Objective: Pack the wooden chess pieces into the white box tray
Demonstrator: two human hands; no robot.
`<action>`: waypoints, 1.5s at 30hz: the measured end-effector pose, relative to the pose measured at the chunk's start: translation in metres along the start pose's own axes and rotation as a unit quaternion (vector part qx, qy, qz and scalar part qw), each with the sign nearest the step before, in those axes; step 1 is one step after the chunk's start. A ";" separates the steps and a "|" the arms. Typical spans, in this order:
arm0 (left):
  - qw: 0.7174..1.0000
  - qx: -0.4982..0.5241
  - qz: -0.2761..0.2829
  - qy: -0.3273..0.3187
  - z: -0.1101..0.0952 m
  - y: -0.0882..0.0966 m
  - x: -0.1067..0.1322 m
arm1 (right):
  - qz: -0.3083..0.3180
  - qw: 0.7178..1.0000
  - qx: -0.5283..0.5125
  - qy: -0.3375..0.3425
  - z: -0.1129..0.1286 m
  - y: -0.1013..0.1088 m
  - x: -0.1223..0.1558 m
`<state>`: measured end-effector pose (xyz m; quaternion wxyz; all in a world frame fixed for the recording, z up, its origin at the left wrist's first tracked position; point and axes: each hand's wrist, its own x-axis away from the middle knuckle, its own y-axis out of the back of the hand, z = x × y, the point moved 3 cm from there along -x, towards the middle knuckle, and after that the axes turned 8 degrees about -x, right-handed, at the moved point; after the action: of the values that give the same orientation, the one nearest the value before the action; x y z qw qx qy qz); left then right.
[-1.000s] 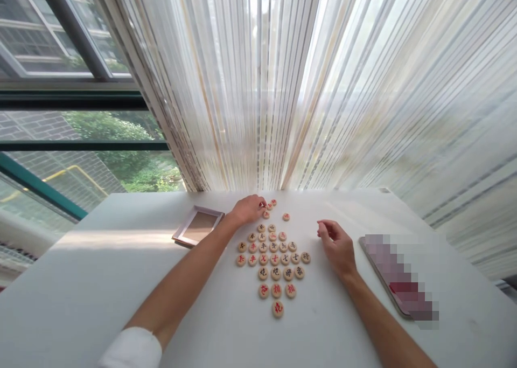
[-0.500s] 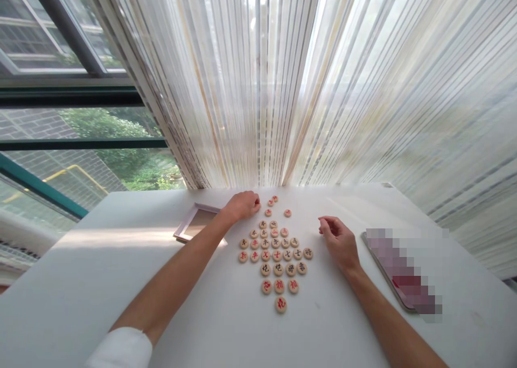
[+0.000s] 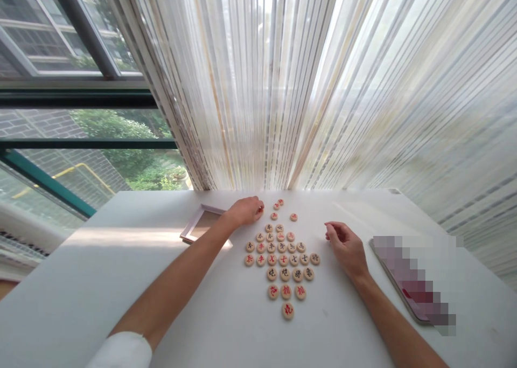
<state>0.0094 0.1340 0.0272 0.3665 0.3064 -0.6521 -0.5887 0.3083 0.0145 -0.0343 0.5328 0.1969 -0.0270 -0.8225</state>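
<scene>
Round wooden Chinese chess pieces (image 3: 283,259) with red or black characters lie face up on the white table in rows, forming a rough diamond. My left hand (image 3: 247,210) is at the far left of them, fingers pinched on a Chinese chess piece (image 3: 260,210) mostly hidden by the fingertips. Just right of it sit a few loose red pieces (image 3: 277,206), with another red piece (image 3: 293,217) farther right. My right hand (image 3: 345,245) rests at the right of the rows, fingers curled with thumb against them and nothing visible inside. A lone red piece (image 3: 288,311) lies nearest me.
A shallow open box (image 3: 193,225) lies behind my left forearm. Right of my right hand is a flat, phone-like object (image 3: 398,287), its face blurred out. A string curtain (image 3: 250,115) hangs along the far edge of the white table (image 3: 210,325), by a window at left.
The view has shifted, so the table appears slightly farther right and lower. My left fingertips have dipped a little beside the loose red pieces. The rows keep their arrangement.
</scene>
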 end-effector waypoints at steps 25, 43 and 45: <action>0.670 0.741 -0.019 0.034 -0.103 -0.033 0.141 | 0.195 0.936 -0.015 0.294 0.107 -0.034 0.085; 0.668 0.744 0.013 0.011 -0.101 -0.079 0.193 | 0.385 0.874 -0.049 0.293 0.109 -0.064 0.128; 0.690 0.724 0.004 0.003 -0.101 -0.078 0.195 | 0.371 0.878 -0.047 0.300 0.110 -0.064 0.129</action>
<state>-0.0142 -0.0928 -0.0231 0.0349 0.4758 -0.8762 0.0681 0.1686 -0.0906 0.0130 0.7901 0.3845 0.1020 -0.4663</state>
